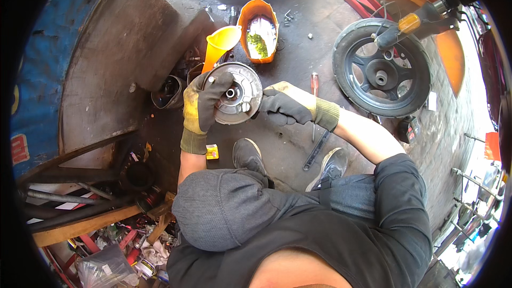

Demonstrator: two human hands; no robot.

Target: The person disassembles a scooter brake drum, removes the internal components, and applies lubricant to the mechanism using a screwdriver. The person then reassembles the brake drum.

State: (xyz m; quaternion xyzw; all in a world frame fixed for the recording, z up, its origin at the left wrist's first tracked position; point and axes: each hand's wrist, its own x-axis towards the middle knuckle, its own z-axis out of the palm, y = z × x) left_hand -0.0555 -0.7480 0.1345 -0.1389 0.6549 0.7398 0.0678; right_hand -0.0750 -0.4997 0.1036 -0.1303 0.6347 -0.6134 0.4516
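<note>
Oil-stained concrete workshop floor, seen from above; a worn blue drum lies at far left. Left hand, in a yellow and grey glove, has its grip closed around the left rim of a round metal brake plate, held above the floor ahead of the knees. Right hand, gloved, grip closed on the plate's right edge. Behind: orange funnel, orange cover. Right: red screwdriver, scooter wheel.

Bare concrete floor lies open between the orange plastic funnel and the black scooter wheel; a red-handled screwdriver lies there.
</note>
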